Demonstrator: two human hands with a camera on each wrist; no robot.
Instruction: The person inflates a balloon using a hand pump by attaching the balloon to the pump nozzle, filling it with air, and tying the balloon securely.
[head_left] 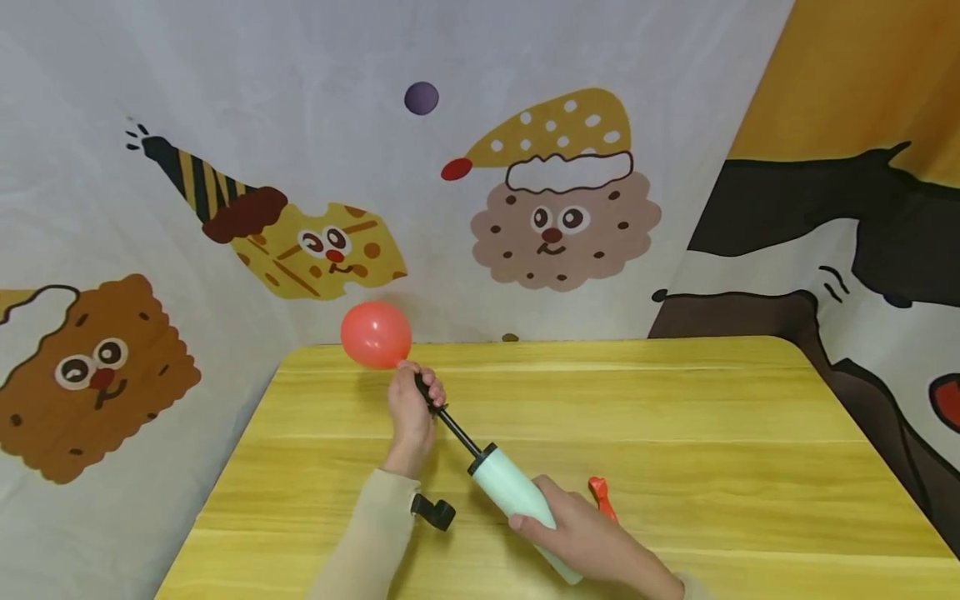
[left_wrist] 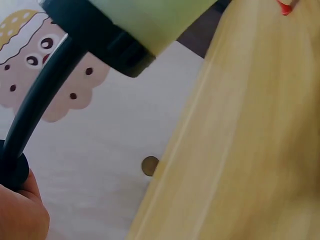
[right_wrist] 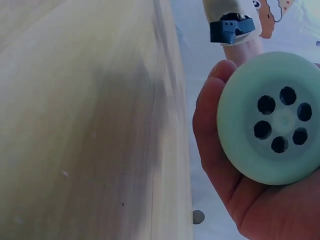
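A mint-green hand balloon pump (head_left: 517, 492) is held slanting above the table. My right hand (head_left: 581, 533) grips its thick body near the lower end. In the right wrist view that hand's fingers curl round the pump, whose round base (right_wrist: 282, 167) has several dark holes. My left hand (head_left: 411, 408) grips the black far end of the pump, with the black rod (head_left: 459, 432) showing between there and the body. Just beyond the left fingers a round, partly inflated red balloon (head_left: 377, 335) sticks out. Its neck is mostly hidden by the hand.
A flat red balloon (head_left: 602, 497) lies on the wooden table (head_left: 712, 450), right beside my right hand. A black camera mount (head_left: 435, 511) juts from the left wrist. Behind the table hangs a light cloth (head_left: 450, 250) with cartoon prints.
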